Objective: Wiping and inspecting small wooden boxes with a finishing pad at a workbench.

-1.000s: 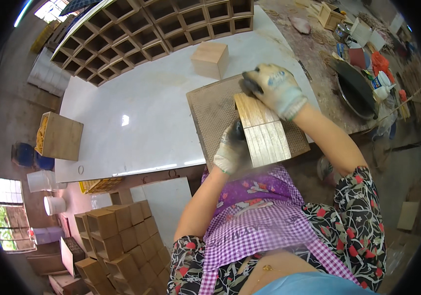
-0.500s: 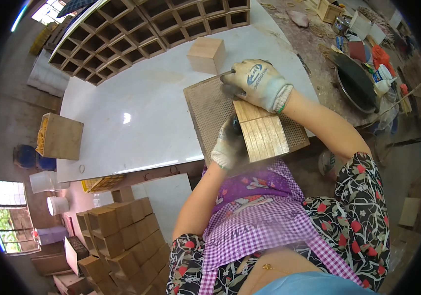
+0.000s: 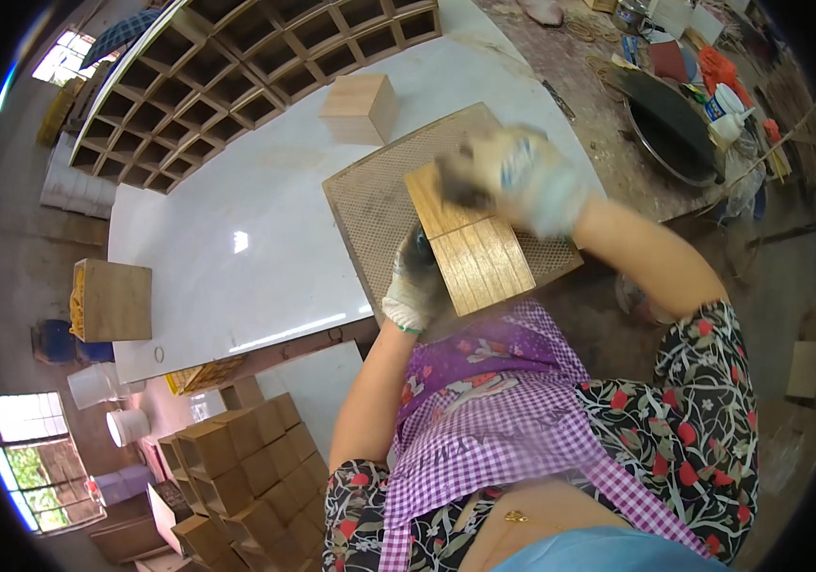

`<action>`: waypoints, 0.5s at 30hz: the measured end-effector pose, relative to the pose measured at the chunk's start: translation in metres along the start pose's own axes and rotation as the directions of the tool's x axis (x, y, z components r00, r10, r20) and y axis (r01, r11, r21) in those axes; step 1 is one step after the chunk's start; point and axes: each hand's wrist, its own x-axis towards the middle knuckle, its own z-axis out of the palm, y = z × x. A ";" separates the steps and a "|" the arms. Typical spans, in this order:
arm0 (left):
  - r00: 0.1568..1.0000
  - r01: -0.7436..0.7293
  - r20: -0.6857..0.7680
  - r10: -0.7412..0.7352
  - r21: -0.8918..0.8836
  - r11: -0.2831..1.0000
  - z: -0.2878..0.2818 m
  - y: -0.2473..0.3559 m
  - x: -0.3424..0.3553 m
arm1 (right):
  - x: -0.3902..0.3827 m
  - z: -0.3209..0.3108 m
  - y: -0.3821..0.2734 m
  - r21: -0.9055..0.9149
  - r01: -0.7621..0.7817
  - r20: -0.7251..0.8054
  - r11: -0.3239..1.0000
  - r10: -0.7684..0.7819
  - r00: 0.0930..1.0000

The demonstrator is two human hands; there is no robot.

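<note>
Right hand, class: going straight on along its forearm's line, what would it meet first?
Probably the separate pale wooden block, past the mesh board; depth is unclear, so the right hand might pass above it.

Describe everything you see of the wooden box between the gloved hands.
The wooden box is golden-brown with streaky grain. A dark seam crosses its upper face, dividing it into two sections; the nearer one catches the light. It sits at a slant over the mesh-patterned board. The gloved left hand holds its left side; the blurred gloved right hand is over its far part, contact unclear.
</note>
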 end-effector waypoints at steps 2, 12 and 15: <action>0.997 0.076 0.027 -0.074 -0.109 0.991 0.001 0.015 0.003 | 0.011 0.014 0.031 0.017 -0.039 -0.092 0.999 0.041 0.995; 0.992 -0.089 -0.055 0.118 0.372 0.924 0.012 -0.032 -0.009 | -0.115 -0.015 -0.050 0.161 0.207 0.050 0.965 -0.217 0.975; 0.994 0.108 0.026 -0.109 -0.506 0.856 0.002 0.000 -0.003 | -0.098 -0.017 -0.041 0.031 0.183 -0.004 0.983 -0.183 0.983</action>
